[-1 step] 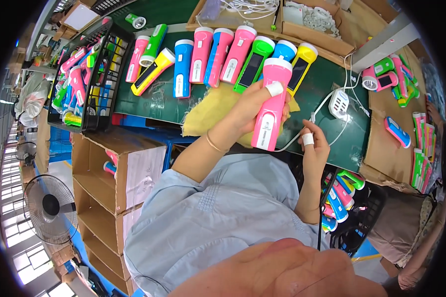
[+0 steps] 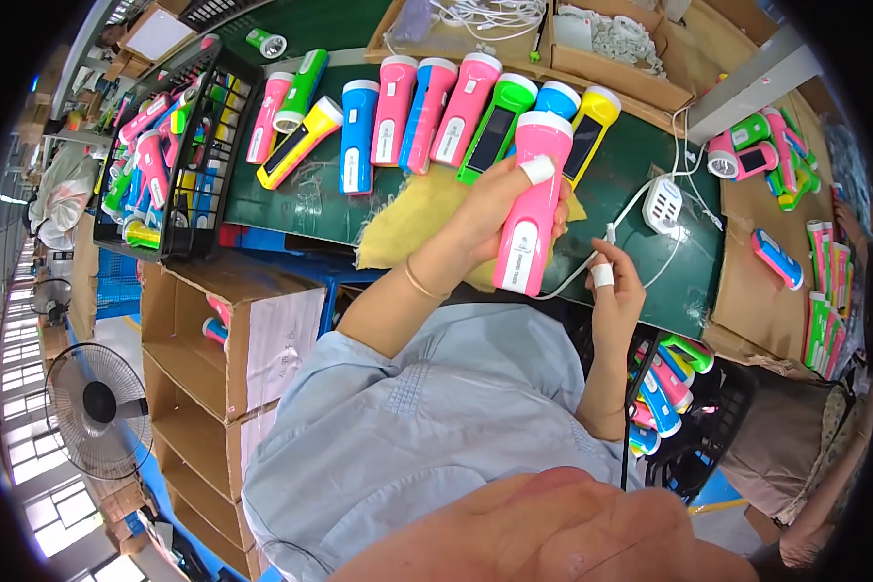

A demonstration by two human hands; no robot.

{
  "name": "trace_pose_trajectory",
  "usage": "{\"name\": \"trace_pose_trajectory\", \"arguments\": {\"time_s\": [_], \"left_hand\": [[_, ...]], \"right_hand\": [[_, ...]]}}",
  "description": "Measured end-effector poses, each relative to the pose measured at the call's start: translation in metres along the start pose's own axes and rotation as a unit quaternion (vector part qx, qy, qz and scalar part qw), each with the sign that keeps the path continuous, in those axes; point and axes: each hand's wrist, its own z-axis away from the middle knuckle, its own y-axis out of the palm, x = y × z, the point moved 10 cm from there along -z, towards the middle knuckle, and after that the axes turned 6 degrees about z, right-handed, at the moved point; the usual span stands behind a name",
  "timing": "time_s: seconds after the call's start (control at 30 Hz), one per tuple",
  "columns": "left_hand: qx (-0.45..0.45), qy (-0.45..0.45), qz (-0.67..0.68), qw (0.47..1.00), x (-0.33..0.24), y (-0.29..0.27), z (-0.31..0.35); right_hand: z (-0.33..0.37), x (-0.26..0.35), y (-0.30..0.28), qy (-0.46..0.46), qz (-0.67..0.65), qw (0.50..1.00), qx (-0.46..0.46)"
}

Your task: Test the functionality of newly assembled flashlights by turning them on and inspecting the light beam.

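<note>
The handling of flashlights looks partway through: one pink flashlight (image 2: 532, 209) is up in the left hand (image 2: 487, 204), and a row of flashlights (image 2: 395, 107) lies along the far edge of the desk (image 2: 310, 209). More fill the black basket (image 2: 192, 242) at the desk's left end, and others lie past its right edge on a cardboard sheet (image 2: 747, 301). Nothing visible marks which of these are finished and which remain, so the share left cannot be told. The left grip is wrapped round the pink flashlight's body, wrapped thumb on top and fingers round the far side, holding it over the near edge, partly in front of a yellow cloth (image 2: 407, 218). The right hand (image 2: 618, 291) is beside that same edge with its fingers curled, near a white cable (image 2: 610, 233); I cannot tell whether its grip pinches anything. The held flashlight is glossy pink with a flared head ringed in white, pointing toward the far edge, and a long white rounded panel on the handle at the near end. Its casing appears whole, without visible cracks; the lens faces away, so whether it is lit cannot be seen.
</note>
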Motion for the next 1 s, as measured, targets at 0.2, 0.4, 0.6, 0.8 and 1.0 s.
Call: {"name": "trace_pose_trajectory", "arguments": {"time_s": [0.2,0.4,0.6,0.8,1.0], "left_hand": [[-0.009,-0.071,0.083,0.994,0.009,0.004,-0.013],[-0.019,0.080,-0.139,0.987,-0.029,0.000,-0.029],[-0.068,0.328,-0.631,0.700,-0.114,0.068,-0.020],[-0.163,0.403,-0.709,0.555,-0.131,0.053,-0.024],[0.091,0.020,-0.138,0.986,-0.057,0.026,-0.024]], "right_hand": [[0.004,0.001,0.011,-0.011,0.021,1.000,0.013],[-0.008,0.001,0.011,0.044,-0.113,0.993,0.016],[-0.024,0.012,0.012,0.067,-0.176,0.978,0.085],[-0.024,0.029,0.032,0.007,-0.170,0.972,0.161],[-0.038,0.077,0.036,-0.119,-0.022,0.990,0.065]]}}
